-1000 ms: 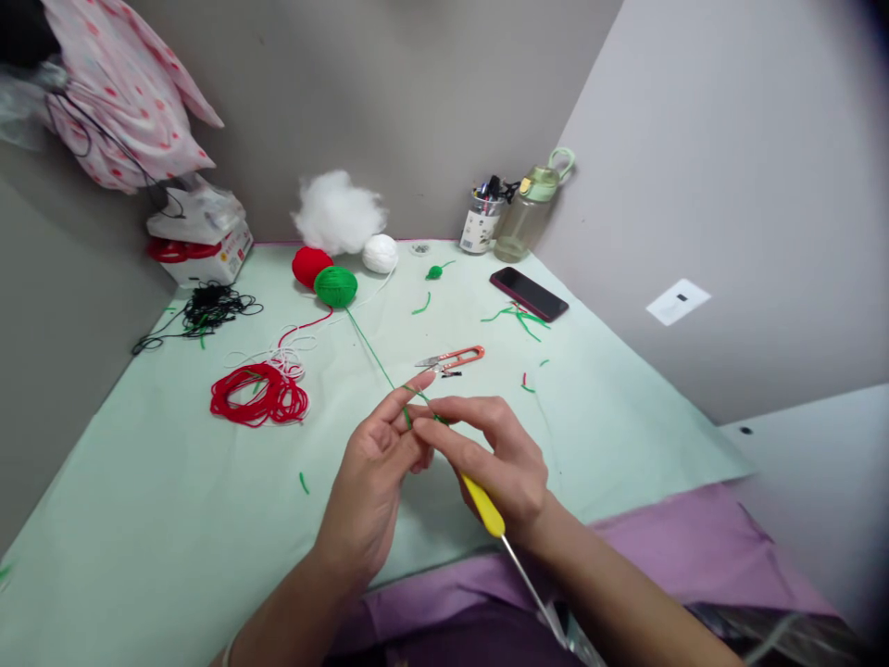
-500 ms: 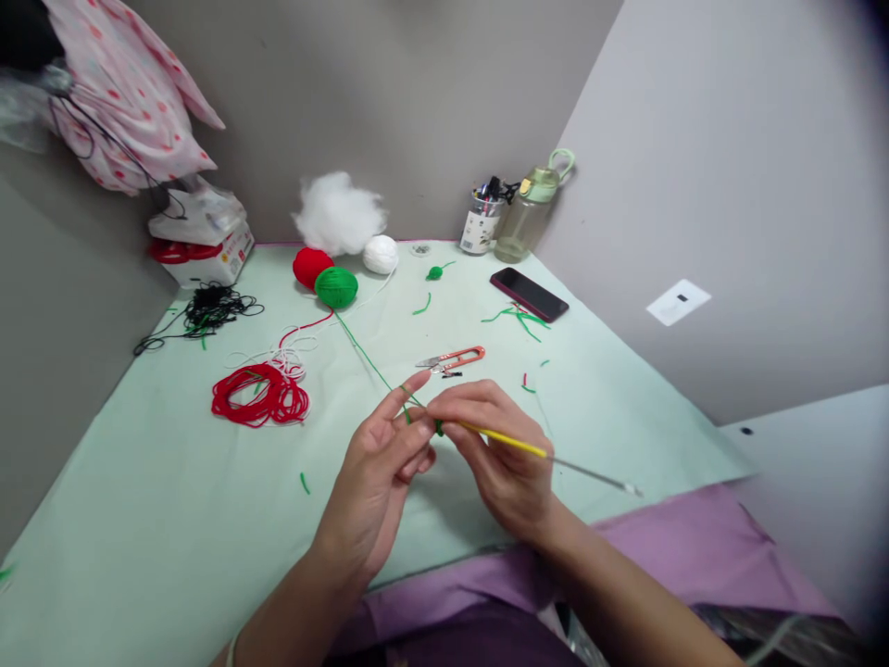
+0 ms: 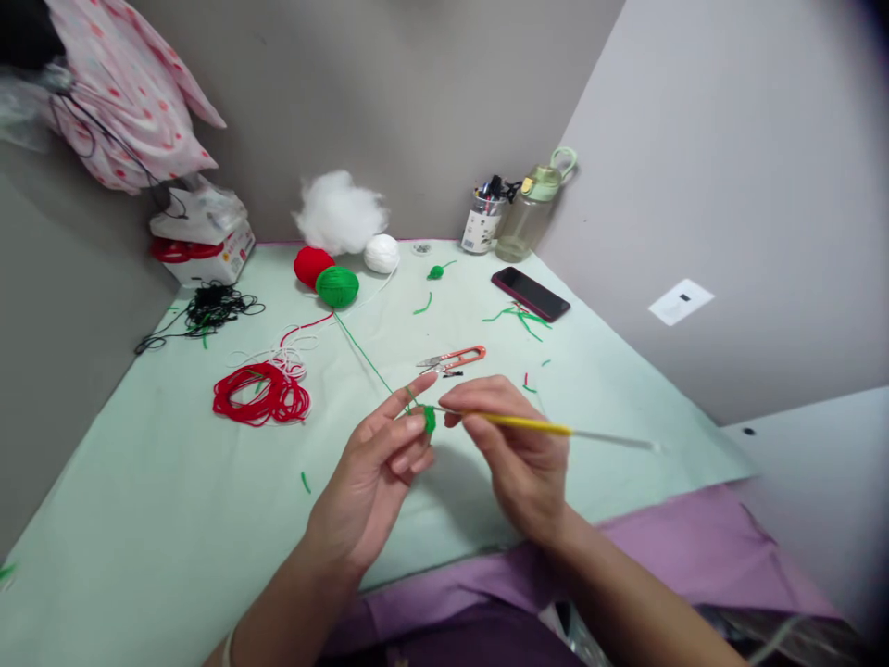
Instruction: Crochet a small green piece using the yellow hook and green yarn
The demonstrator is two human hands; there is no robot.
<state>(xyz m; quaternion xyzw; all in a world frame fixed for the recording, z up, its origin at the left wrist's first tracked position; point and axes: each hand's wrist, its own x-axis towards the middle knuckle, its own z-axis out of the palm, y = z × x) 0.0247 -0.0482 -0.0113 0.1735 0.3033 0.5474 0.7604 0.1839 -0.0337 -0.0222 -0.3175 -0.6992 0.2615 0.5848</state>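
Observation:
Between thumb and fingers, my left hand (image 3: 371,463) pinches a small green crochet piece (image 3: 430,419), its index finger stretched forward under the yarn. A green strand (image 3: 368,359) runs from that finger back to the green yarn ball (image 3: 337,287). My right hand (image 3: 524,454) is closed around a crochet hook (image 3: 518,421) with a yellow grip, held nearly level. The hook's thin metal tip reaches the top of the green piece; whether it sits inside a stitch I cannot tell. Orange-handled thread snips (image 3: 458,358) lie just beyond both hands.
Red yarn coil (image 3: 229,408), black yarn tangle (image 3: 215,308) and box (image 3: 220,259) lie left. Behind are red ball (image 3: 312,265), white ball (image 3: 381,254) and stuffing (image 3: 340,213). Right are phone (image 3: 531,293), pen cup (image 3: 481,230), bottle (image 3: 522,222) and green scraps (image 3: 524,320).
My right hand has shifted slightly right, away from the left, and the hook lies flatter. More of the green crochet piece shows at my left fingertips.

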